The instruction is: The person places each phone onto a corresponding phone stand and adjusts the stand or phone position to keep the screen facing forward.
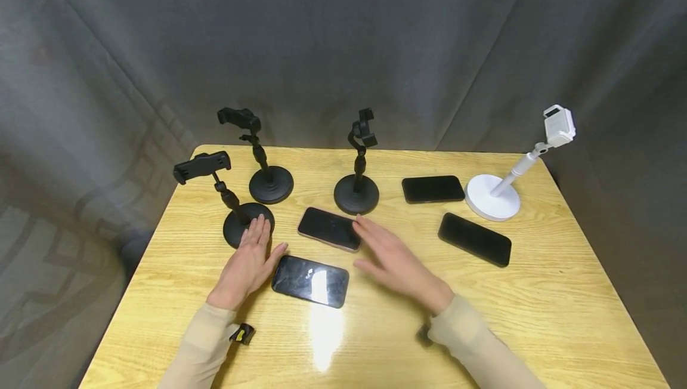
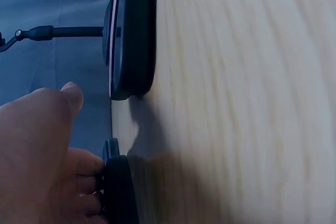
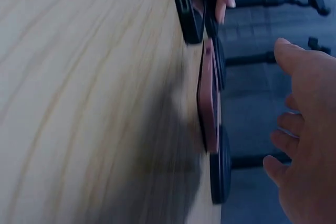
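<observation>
My left hand (image 1: 248, 266) lies with fingers extended over the round base of the nearest black phone stand (image 1: 231, 199), its thumb close to the corner of a dark phone (image 1: 298, 278). In the left wrist view the fingers lie right at the edge of that base (image 2: 119, 190). My right hand (image 1: 399, 264) hovers over the table, fingers relaxed and slightly blurred. Its fingertips overlap the right end of a pink-edged phone (image 1: 326, 227) in the head view. From the right wrist, a gap shows between the fingers (image 3: 286, 135) and that phone's pink side (image 3: 209, 103). Neither hand grips anything.
Two more black phone stands, one at the back left (image 1: 271, 185) and one at the middle (image 1: 356, 197), stand upright. A white stand (image 1: 492, 199) is at the right, beside two black phones (image 1: 432, 189). Grey curtains (image 1: 343, 49) surround the wooden table (image 1: 558, 317).
</observation>
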The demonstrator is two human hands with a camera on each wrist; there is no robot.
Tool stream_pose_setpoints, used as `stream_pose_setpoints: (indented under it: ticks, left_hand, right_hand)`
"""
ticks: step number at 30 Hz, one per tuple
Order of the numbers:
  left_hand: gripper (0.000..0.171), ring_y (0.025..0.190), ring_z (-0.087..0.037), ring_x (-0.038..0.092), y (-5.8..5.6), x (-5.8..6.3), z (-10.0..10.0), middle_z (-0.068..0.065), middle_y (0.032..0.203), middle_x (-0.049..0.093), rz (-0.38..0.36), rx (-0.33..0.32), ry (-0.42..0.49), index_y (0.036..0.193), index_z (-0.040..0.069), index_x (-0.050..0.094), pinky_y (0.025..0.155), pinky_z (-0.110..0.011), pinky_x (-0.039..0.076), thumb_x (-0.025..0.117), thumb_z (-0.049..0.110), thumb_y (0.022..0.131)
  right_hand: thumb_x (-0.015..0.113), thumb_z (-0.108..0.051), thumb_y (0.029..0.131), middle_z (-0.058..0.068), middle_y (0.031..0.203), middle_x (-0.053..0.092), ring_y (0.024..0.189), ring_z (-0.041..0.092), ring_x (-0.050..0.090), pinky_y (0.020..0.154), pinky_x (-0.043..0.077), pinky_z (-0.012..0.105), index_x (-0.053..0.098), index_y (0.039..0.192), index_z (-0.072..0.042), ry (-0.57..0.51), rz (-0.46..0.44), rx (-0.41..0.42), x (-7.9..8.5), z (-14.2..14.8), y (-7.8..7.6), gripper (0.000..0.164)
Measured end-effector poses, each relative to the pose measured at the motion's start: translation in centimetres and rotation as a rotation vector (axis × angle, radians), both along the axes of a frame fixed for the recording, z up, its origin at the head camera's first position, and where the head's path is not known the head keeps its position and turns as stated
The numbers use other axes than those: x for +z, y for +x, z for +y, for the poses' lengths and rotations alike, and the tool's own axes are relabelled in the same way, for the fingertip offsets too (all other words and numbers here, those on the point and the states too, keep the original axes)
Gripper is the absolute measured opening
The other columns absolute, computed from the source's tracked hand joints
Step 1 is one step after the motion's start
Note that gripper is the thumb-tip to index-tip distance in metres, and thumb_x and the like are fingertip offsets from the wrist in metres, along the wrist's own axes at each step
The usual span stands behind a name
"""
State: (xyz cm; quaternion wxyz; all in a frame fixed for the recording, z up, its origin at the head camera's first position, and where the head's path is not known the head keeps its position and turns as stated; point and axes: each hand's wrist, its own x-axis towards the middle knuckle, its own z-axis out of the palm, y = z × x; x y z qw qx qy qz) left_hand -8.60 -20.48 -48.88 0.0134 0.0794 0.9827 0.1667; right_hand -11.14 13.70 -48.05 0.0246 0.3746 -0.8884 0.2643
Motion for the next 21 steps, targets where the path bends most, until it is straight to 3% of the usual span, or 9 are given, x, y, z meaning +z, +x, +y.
stream_pose_setpoints:
  ticks: [21]
  left_hand:
    - [0.080, 0.152, -0.042, 0.028, 0.2, -0.2, 1.1, -0.028, 0.164, 0.027, 0.012, -0.026, 0.001, 0.155, -0.010, 0.034, 0.123, -0.054, 0.028, 0.050, 0.051, 0.106]
  right_hand:
    - [0.055, -0.049, 0.105, -0.001, 0.172, 0.016, 0.157, 0.020, 0.023, 0.126, 0.025, 0.046, 0.026, 0.165, -0.017, -0.035, 0.010, 0.084, 3.8, -5.5, -0.7, 0.075]
